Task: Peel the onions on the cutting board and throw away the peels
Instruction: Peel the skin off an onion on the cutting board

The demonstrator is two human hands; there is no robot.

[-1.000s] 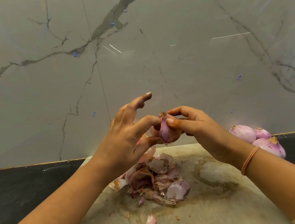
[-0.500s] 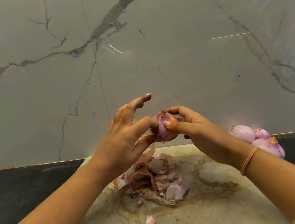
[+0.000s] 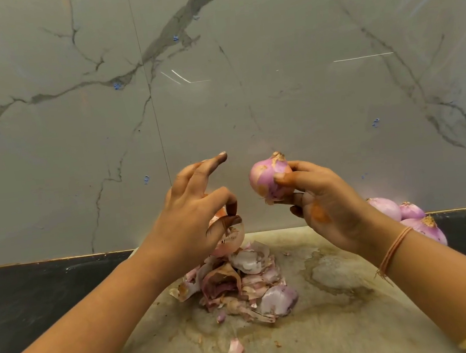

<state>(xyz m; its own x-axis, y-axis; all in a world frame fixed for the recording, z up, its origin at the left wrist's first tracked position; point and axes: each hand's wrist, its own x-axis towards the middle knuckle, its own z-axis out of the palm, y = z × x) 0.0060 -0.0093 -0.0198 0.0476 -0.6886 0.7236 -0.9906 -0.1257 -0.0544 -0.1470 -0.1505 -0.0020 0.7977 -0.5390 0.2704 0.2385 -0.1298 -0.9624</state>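
I had the right hand (image 3: pixel 326 208) holding the partly peeled onion (image 3: pixel 267 176) raised above the far edge of the cutting board (image 3: pixel 346 323). Thumb and fingers were curled round its right side, so the bared flank faced the other hand; I judged that left room to strip more skin. The left hand (image 3: pixel 193 219) hung apart from it over the peel pile (image 3: pixel 238 281) at the board's middle. Its thumb and forefinger pinched a curled piece of peel (image 3: pixel 230 239), the other fingers stretched loose, a fair spot for dropping it on the heap. A lone peel scrap (image 3: pixel 235 349) lay toward the near edge. A cluster of pink onions (image 3: pixel 401 214) sat by the far right corner.
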